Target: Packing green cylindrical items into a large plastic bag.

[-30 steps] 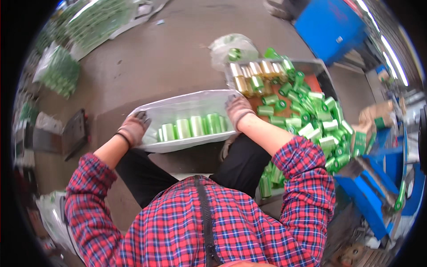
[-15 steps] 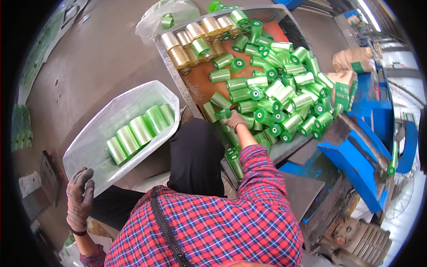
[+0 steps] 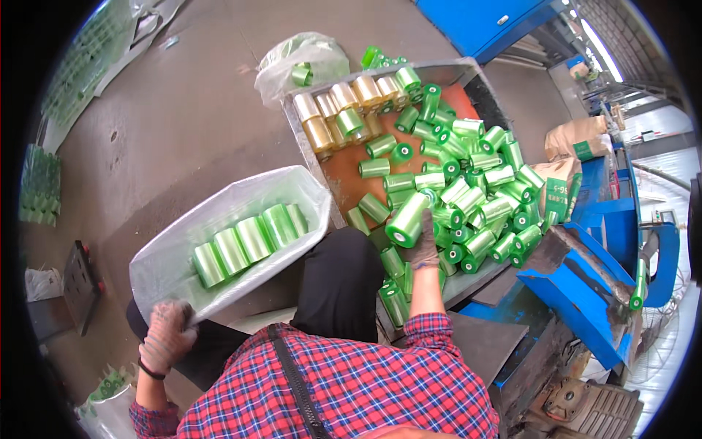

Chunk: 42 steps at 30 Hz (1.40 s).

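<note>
My right hand [image 3: 423,252], in a grey glove, grips a roll of green film [image 3: 406,219] and holds it above the heap of green film rolls [image 3: 468,197] in the tray. At the lower left, my gloved left hand [image 3: 168,338] is closed at the near edge of a clear plastic bag [image 3: 150,274], its fingertips slightly blurred. Inside the open bag a row of green film rolls [image 3: 252,245] lies side by side. The bag rests beside my bent left leg.
Gold film rolls [image 3: 318,134] stand in the far left corner of the tray [image 3: 316,172]. Beyond it sits another plastic bag [image 3: 322,55]. Blue machinery [image 3: 574,293] and brown paper sacks [image 3: 559,183] are on the right. A dark board [image 3: 79,285] stands at the left.
My right hand has come up from the tray's near side with a green film roll and moved right. My left hand has shifted right and curled at the bag's edge. The view has shifted.
</note>
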Available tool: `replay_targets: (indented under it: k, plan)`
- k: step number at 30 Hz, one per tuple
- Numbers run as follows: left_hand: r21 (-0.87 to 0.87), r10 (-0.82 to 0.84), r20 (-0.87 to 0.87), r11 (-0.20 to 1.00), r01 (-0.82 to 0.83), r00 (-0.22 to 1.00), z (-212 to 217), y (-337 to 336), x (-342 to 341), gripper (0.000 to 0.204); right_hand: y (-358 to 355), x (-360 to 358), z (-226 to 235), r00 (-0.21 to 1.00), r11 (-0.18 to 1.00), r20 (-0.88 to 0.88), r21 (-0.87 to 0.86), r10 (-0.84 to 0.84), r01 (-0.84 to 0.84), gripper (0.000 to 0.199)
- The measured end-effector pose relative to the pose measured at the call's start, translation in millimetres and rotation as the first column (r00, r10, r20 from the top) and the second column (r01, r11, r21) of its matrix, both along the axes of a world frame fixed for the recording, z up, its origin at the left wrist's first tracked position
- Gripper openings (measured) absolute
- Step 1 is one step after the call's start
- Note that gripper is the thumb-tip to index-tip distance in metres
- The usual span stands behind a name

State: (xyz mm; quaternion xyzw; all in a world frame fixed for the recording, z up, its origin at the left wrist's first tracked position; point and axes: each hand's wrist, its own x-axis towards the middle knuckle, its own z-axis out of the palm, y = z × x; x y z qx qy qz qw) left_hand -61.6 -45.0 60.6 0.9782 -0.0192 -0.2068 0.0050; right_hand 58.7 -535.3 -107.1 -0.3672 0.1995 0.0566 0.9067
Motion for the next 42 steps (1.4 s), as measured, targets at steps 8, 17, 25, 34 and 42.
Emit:
replay_targets:
  k: [8,17,25,34,42]
  plan:
    - [-0.496,0.575,0.361,0.785,-0.372,0.734,44.3,39.9,31.9,0.081,165.1,20.1,221.1,0.627,0.583,0.013,-0.384,0.779,-0.716,0.057]
    - [-0.967,0.721,-0.130,-0.244,0.075,0.681,-48.0,25.1,26.2,0.044,386.0,-7.9,53.9,0.489,-0.417,-0.583,-0.810,0.648,-0.414,0.078]
    - [-0.984,0.719,0.088,-0.044,0.171,0.689,-48.6,21.8,34.6,0.045,438.1,-7.4,19.3,0.254,-0.589,-0.722,-0.679,0.644,-0.438,0.077]
    - [-0.945,0.752,0.298,0.320,0.070,0.588,-55.0,18.7,42.7,0.044,90.2,124.2,101.7,0.861,-0.338,0.040,-0.910,0.507,0.241,0.038]
    - [-0.095,-0.020,0.846,0.978,0.187,0.533,-45.4,20.7,56.2,0.029,-24.1,-23.5,-133.0,0.372,-0.499,-0.901,-0.222,-0.224,-0.838,0.059]
